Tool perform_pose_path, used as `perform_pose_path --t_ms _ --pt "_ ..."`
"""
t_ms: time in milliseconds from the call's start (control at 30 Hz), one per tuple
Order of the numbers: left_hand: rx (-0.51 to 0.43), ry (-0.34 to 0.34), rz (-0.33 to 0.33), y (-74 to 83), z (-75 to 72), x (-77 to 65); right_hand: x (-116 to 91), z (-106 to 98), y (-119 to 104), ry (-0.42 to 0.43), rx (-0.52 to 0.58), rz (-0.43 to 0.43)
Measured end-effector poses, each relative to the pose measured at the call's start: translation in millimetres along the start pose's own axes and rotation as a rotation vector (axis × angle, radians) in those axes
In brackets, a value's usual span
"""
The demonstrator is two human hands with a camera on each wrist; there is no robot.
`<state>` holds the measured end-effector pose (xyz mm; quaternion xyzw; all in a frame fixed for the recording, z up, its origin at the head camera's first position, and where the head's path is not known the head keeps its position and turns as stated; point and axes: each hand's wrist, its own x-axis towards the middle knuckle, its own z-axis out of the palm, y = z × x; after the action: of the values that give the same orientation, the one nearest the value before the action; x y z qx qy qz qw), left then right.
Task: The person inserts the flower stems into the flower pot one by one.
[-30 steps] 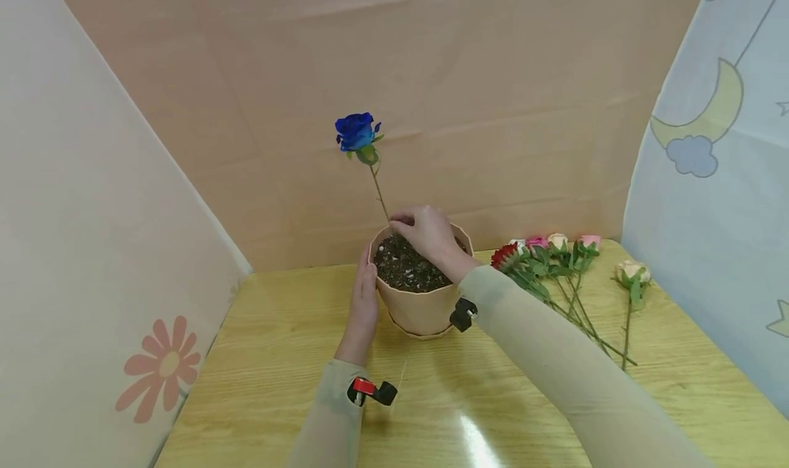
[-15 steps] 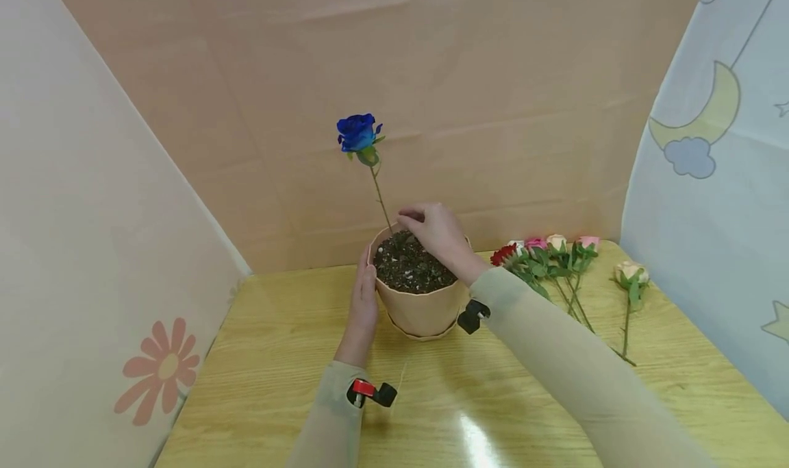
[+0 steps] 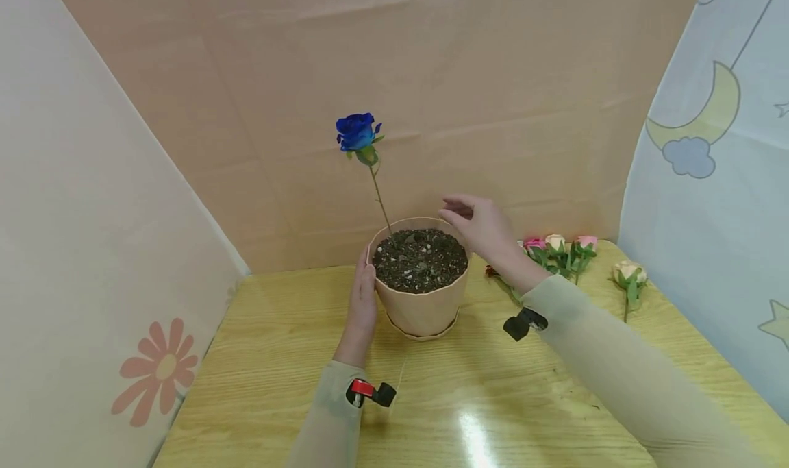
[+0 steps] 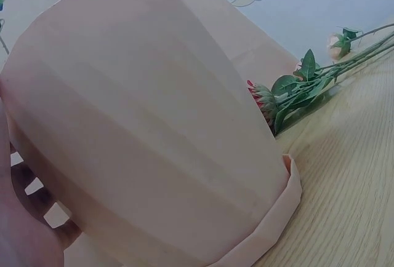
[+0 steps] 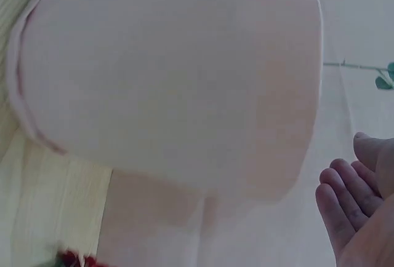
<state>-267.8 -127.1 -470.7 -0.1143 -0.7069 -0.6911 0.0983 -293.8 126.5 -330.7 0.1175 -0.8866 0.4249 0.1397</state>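
Note:
A blue rose (image 3: 356, 132) stands in the dark soil (image 3: 419, 266) of a peach flowerpot (image 3: 422, 310), near the left rim and leaning left. The pot sits in a shallow matching saucer. Against the pot's left wall rests my left hand (image 3: 361, 303), its fingers extended along the side; the left wrist view shows this hand (image 4: 28, 230) at the pot's edge. My right hand (image 3: 487, 231) hovers beyond the right rim, holding nothing, with fingers loosely bent. In the right wrist view that hand (image 5: 363, 211) is apart from the pot.
Several cut flowers lie on the wooden table (image 3: 283, 345) at the right: a pink rose (image 3: 587, 242), a cream rose (image 3: 555, 242) and a red flower (image 4: 263, 99), partly behind my right arm. Another cream rose (image 3: 630, 272) lies farther right. A peach cloth (image 3: 296, 112) hangs behind.
My right hand has let go of the rose stem and moved right, past the pot's rim. The rose stays standing in the soil. My left hand keeps its place on the pot.

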Motion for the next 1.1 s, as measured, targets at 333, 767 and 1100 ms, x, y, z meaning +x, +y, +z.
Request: perform_pose_path --t_ms 333,767,1100 --pt "0.015 -0.011 -0.012 4.8 2.2 -0.6 -33.9 -51.9 31.7 -0.022 -0.126 0.053" --pt "0.015 -0.024 -0.004 -1.6 -3.6 -0.3 -69.8 -96.2 76.4 0.039 -0.328 0.037" --pt "0.016 -0.023 -0.004 -1.5 -2.4 0.9 -88.5 -115.4 112.5 0.067 -0.384 0.116"
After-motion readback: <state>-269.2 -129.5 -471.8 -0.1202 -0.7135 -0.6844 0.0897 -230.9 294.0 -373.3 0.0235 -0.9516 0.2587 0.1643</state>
